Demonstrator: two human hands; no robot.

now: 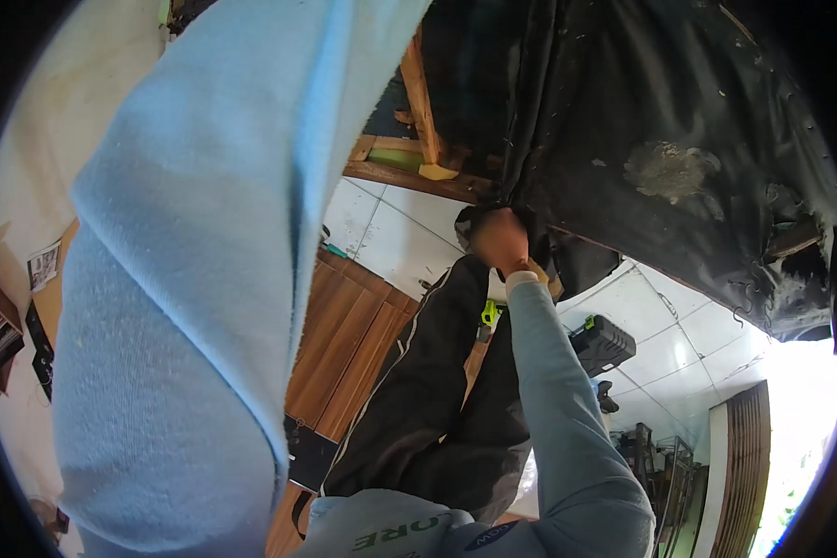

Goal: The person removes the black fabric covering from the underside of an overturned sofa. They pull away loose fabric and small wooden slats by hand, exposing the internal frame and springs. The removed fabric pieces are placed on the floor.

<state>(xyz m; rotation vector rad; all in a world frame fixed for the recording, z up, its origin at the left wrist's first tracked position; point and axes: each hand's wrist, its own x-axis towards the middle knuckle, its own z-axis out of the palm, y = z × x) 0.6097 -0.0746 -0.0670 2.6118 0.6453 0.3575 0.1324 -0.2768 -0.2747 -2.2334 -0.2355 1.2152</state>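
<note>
My right hand [500, 240] is closed at the lower edge of a sheet of black fabric [614, 112], beside a wooden rail; its fingers look blurred. The fabric hangs over a wooden frame [418, 179], part of a large piece of furniture, perhaps a sofa. A pale, worn patch [674, 172] marks the black covering, and its far right corner is torn. Close in front, my left sleeve [195, 232], light blue, fills much of the left side. It runs up past the top edge, so my left hand is out of view.
Below lie white floor tiles [679, 325] and brown wooden boards [335, 335]. A black case [600, 344] and a yellow-green tool [489, 314] are near my legs. Wire hooks [742, 305] hang from the fabric's edge. A small bookshelf [0, 325] stands left, metal racks [660, 474] lower right.
</note>
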